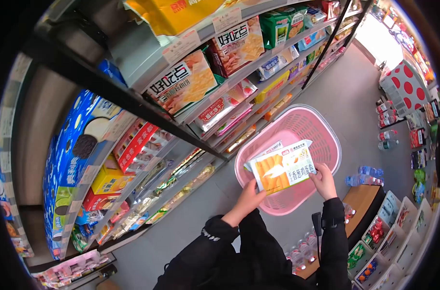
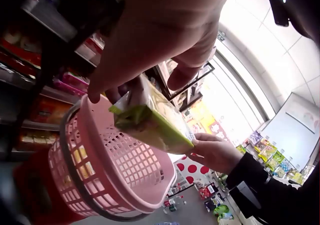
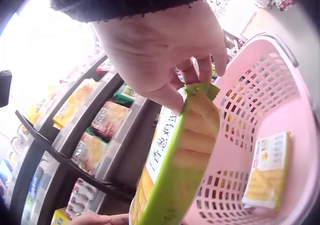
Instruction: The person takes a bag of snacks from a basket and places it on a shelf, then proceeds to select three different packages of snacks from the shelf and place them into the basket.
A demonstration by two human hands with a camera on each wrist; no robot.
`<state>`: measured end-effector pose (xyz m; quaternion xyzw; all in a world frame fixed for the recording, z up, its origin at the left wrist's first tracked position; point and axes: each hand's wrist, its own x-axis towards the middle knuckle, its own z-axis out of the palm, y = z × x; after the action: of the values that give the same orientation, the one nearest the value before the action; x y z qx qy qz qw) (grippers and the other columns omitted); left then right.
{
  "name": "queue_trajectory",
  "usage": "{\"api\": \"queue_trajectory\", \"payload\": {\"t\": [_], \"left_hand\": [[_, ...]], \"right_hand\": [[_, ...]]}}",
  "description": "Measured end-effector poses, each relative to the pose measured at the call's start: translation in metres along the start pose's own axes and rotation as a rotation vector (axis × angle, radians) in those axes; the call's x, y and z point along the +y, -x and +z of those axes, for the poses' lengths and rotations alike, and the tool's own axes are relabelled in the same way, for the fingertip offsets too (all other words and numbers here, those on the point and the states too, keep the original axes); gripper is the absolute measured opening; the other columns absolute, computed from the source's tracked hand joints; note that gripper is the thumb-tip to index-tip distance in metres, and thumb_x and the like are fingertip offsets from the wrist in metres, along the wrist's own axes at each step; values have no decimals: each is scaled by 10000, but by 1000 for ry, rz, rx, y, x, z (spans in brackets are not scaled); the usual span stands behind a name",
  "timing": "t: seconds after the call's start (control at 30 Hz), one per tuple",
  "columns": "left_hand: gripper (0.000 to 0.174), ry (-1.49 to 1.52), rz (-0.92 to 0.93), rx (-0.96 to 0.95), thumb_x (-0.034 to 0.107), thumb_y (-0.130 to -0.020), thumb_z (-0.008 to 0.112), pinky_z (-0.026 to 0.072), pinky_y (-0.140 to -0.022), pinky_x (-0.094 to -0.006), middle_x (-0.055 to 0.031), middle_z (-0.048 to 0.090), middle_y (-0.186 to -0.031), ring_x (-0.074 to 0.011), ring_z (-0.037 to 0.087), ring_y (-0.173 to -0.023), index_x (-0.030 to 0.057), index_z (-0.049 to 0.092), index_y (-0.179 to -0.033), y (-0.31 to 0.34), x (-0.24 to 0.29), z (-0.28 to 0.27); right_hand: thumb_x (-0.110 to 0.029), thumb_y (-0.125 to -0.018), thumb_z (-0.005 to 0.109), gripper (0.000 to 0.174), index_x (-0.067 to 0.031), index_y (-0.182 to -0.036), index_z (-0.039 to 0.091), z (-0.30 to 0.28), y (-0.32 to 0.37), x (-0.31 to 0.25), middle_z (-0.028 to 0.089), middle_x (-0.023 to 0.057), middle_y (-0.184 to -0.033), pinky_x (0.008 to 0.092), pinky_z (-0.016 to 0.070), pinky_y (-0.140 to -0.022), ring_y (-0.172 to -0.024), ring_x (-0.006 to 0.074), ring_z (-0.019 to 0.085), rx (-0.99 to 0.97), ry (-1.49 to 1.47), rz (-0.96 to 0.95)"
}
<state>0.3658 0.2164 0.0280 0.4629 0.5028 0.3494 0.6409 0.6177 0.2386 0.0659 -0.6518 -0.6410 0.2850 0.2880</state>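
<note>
Both hands hold a white, yellow and green packet of egg rolls [image 1: 283,166] above a pink basket [image 1: 326,130]. The left hand [image 1: 249,199] grips its lower left corner; in the left wrist view that hand [image 2: 160,35] is close to the camera at the packet's [image 2: 160,120] end. At the opposite end, the right hand [image 1: 324,181] pinches the edge; in the right wrist view the thumb and fingers of this hand [image 3: 165,55] hold the green crimped end of the packet [image 3: 185,150]. A similar packet [image 3: 267,171] lies inside the basket [image 3: 240,97].
Shelves of packaged snacks [image 1: 229,48] run along the left and top. Blue biscuit boxes [image 1: 75,145] stand at far left. On the right are a red-dotted box [image 1: 404,87], bottles on the floor [image 1: 388,135], a wooden ledge [image 1: 357,208] and white bins of snacks [image 1: 389,212].
</note>
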Motion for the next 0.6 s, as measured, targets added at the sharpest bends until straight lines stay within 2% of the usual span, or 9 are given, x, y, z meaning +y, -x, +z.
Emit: {"api": "queue_trajectory", "payload": {"t": [0.07,0.13,0.2,0.23,0.27,0.37,0.47,0.53,0.6], "left_hand": [[401,-49,-126,21,125,-668,517,403,-751,-308,-159,542,-926,-239,532,-852,-58,443,-1017,-24,-21,12],[409,34,-165,17,125,-661,522,411,-724,-305,-160,546,-927,-238,537,-843,-52,449,-1023,-47,-57,19],[377,197,-452,45,80,-700,463,395,-751,-267,-113,506,-1007,-177,498,-905,-66,440,-1047,-66,-105,19],[375,284,-461,62,76,-705,455,402,-729,-272,-112,511,-997,-180,504,-893,-57,442,-1055,-65,-73,20],[375,282,-469,66,76,-705,455,402,-729,-272,-112,511,-997,-180,504,-893,-57,442,-1055,-68,-67,22],[370,282,-454,196,69,-709,449,400,-728,-275,-110,519,-981,-183,509,-879,-56,442,-1058,-82,-70,26],[368,225,-578,269,63,-707,451,400,-733,-281,-106,525,-970,-187,514,-870,-54,445,-1056,-93,-89,29],[346,206,-518,416,137,-649,502,416,-591,-305,-145,570,-815,-207,565,-732,-87,532,-911,-95,-102,34],[333,265,-580,423,129,-643,502,417,-580,-309,-143,571,-803,-205,565,-719,-84,539,-895,-100,-116,31]], "right_hand": [[-10,-628,588,267,25,-886,531,5,-17,21,501,128,-782,322,396,-674,-737,261,495,-55,13,75],[-10,-629,587,258,26,-881,540,19,-32,49,512,142,-802,317,402,-687,-752,262,506,-142,59,174],[-21,-626,588,261,19,-882,555,41,-42,75,523,156,-808,322,411,-695,-755,272,518,-159,27,225],[-33,-626,596,274,12,-893,555,52,-46,87,525,153,-811,319,409,-696,-762,262,520,-198,43,243],[-46,-625,604,287,5,-903,555,63,-50,98,526,150,-815,316,407,-697,-769,251,522,-235,60,261],[-53,-618,607,287,-3,-897,563,92,-61,116,536,151,-817,325,412,-709,-776,262,527,-228,97,318],[-45,-618,597,289,-9,-903,563,111,-68,118,543,160,-859,329,416,-721,-797,272,531,-260,156,414],[-47,-628,583,297,-10,-921,555,127,-67,132,544,167,-894,335,412,-740,-836,275,529,-191,122,496],[-53,-635,578,327,-17,-958,538,135,-66,142,538,170,-922,335,406,-758,-861,279,522,-191,109,480]]}}
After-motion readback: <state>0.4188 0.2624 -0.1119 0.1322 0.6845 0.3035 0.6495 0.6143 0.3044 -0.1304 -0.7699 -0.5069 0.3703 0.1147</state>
